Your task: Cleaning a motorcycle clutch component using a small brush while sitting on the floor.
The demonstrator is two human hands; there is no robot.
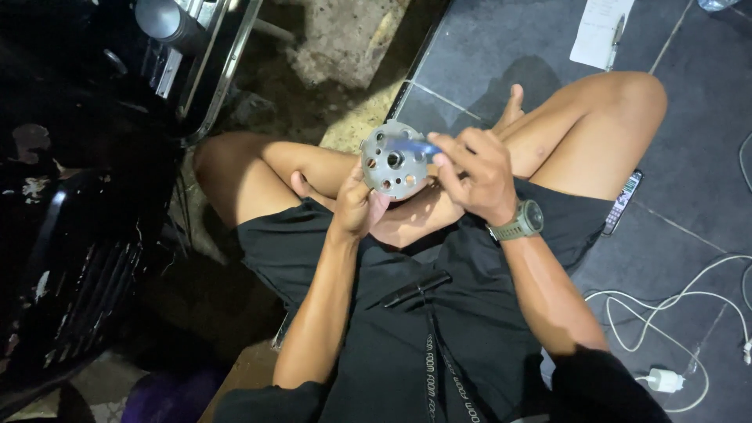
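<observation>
Head view: person sits cross-legged on dark floor tiles [689, 180]. Left hand [356, 205] is wrapped round the lower edge of a round grey metal part w/ holes [392, 160], thumb up along its rim, fingers clamped under it. Right hand [474, 176] is closed on a small blue tool [415, 146], tip touching the part's top face; the tool is blurred, so its type is unclear. Olive wristwatch [523, 222] on right wrist. Just right of right forearm, a phone [623, 200] lies on the tiles; further right, white cable & charger [666, 380]. Above right hand, paper w/ pen [599, 31]. Well left of left hand, black vehicle bodywork [70, 235].
</observation>
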